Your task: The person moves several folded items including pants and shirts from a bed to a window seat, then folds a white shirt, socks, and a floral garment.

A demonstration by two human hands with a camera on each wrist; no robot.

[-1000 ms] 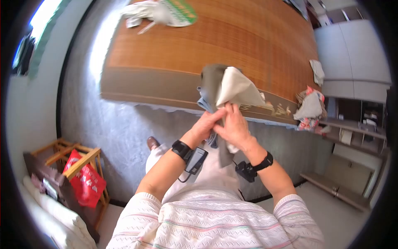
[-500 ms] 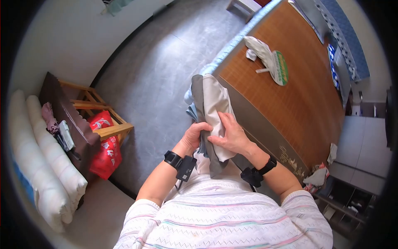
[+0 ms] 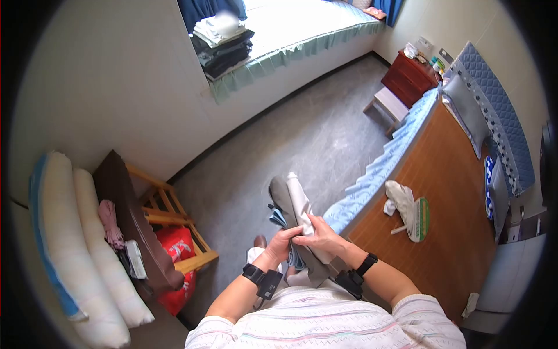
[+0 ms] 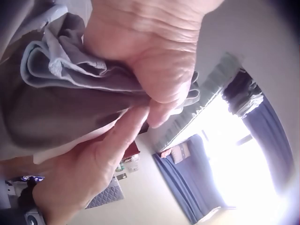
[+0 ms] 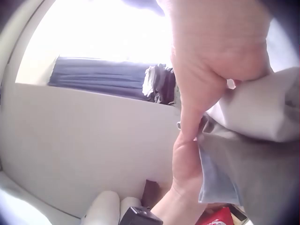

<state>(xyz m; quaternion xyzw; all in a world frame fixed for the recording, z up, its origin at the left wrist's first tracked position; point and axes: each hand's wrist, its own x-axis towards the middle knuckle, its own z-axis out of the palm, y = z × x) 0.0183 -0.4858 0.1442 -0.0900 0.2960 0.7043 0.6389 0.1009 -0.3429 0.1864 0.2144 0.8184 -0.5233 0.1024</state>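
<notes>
In front of the body in the head view, both hands hold a folded bundle of cloth garments. Its layers are a grey cloth (image 3: 283,195), an off-white cloth (image 3: 299,198) and a bluish cloth (image 3: 278,217). The left hand (image 3: 280,247) grips the bundle's left side, thumb toward the right hand. Opposite it, the right hand (image 3: 318,239) grips the off-white layer, and the thumbs meet over the cloth. The left wrist view shows folded edges of the grey fabric (image 4: 56,115) under the left palm. Most fingertips are hidden behind the layers.
A bed with a brown mat (image 3: 378,232) lies to the right, bearing a hand fan (image 3: 421,218). Folded clothes (image 3: 224,46) are stacked on the window ledge ahead. Wooden legs (image 3: 192,264), a red bag (image 3: 177,244) and rolled bedding (image 3: 87,250) are at left. A stool (image 3: 390,104) stands farther off.
The view has turned left from the bed toward the window, bringing the ledge and stool into sight. The bundle now looks narrower, with the off-white layer gathered in, and stays in both hands.
</notes>
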